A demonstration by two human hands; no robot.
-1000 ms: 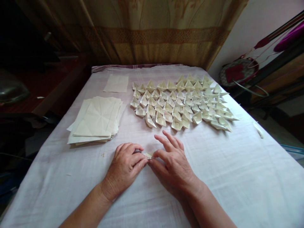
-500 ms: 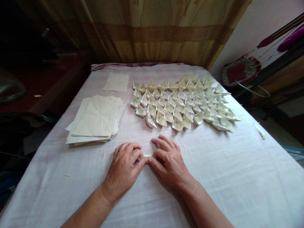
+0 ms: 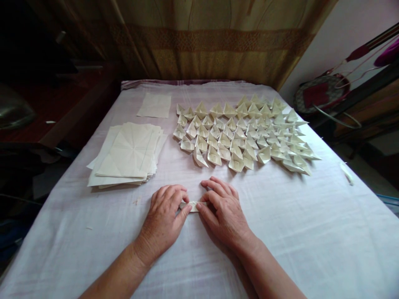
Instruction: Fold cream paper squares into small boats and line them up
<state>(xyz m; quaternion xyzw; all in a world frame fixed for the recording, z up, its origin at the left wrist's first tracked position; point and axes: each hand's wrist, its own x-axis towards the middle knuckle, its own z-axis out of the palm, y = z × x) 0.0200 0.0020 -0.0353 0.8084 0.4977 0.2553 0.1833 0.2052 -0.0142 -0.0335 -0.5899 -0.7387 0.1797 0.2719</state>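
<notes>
Between my two hands, low over the cloth-covered table (image 3: 199,253), is a small folded piece of paper (image 3: 193,206). My left hand (image 3: 166,214) pinches its left end between thumb and forefinger. At the other end, the thumb and forefinger of my right hand (image 3: 222,211) grip it, while the other fingers reach forward over the cloth. The paper's ends are partly hidden under my fingers. Beyond my hands stand several rows of folded paper boats (image 3: 237,162), close together. A stack of creased paper sheets (image 3: 127,153) lies ahead and to the left.
One separate square sheet (image 3: 154,105) lies behind the stack. Small paper scraps (image 3: 136,202) dot the cloth at left, and a white strip (image 3: 347,173) lies near the right edge. A patterned curtain (image 3: 199,41) hangs behind the table. A dark red desk (image 3: 71,99) stands at left.
The folded paper shows more of its face between my hands, and my left thumb has shifted slightly back from my right one. The whole view has tilted a little.
</notes>
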